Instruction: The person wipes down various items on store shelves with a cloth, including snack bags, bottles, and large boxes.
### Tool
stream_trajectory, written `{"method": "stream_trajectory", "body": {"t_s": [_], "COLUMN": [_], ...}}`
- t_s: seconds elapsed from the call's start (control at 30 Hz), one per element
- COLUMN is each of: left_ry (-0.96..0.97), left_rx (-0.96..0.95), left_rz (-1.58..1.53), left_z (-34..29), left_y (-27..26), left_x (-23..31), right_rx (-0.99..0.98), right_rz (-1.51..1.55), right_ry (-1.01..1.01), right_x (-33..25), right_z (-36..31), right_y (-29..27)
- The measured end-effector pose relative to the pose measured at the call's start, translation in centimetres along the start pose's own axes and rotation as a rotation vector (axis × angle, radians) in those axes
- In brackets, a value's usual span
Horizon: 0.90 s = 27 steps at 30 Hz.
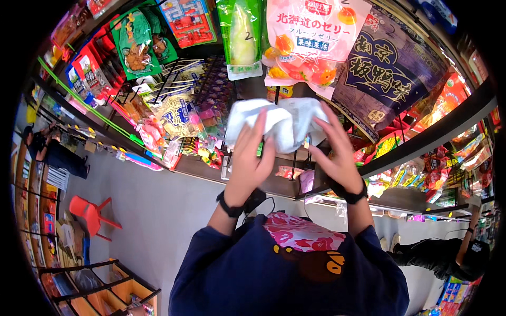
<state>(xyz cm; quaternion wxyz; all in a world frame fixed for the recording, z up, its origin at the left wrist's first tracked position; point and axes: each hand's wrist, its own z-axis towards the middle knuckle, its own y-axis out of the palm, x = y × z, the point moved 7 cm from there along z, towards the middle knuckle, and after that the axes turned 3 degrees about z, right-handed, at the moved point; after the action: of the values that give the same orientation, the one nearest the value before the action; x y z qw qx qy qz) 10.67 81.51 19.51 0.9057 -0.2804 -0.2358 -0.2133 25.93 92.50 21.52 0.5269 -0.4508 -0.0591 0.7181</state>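
A crumpled white cloth [285, 128], somewhat blurred, is held between my hands above the snack shelf. My left hand [252, 158] grips its left part, with the fingers laid over the near side and the thumb against it. At the cloth's right edge, the fingers of my right hand [337, 154] curl onto it, partly hidden behind the fabric. Just beyond the cloth hang a pink bag of fruit jelly [316, 47] and a green pouch [240, 39]. A large purple bag [382, 73] is to the right.
Small packets [179, 113] fill the shelf at left, by a green strip [87, 100]. A dark shelf rail [437, 139] crosses at right. Behind are a red chair [90, 215] and a wooden divided rack [105, 295]. One person [58, 150] stands far left, another [448, 255] right.
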Motion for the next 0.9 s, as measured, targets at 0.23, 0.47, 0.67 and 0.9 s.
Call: {"method": "stream_trajectory", "body": {"t_s": [0.23, 0.47, 0.67, 0.9], "left_ry": [-0.114, -0.235, -0.456, -0.481], "left_rx": [-0.021, 0.035, -0.072, -0.074], "left_rz": [0.167, 0.376, 0.488, 0.389], "left_z": [2.3, 1.3, 0.4, 0.1], "left_y": [5.4, 6.4, 6.8, 6.6], "left_x": [-5.4, -6.3, -7.6, -7.1], "right_rx": [-0.039, 0.036, 0.093, 0.081], "right_rz": [-0.247, -0.345, -0.425, -0.421], "right_ry": [0.132, 0.0, 0.042, 0.161], "right_x": [5.7, 6.4, 6.2, 5.2], "right_z": [4.2, 4.3, 3.3, 1.8], "right_y": [9.9, 10.1, 10.2, 9.6]}}
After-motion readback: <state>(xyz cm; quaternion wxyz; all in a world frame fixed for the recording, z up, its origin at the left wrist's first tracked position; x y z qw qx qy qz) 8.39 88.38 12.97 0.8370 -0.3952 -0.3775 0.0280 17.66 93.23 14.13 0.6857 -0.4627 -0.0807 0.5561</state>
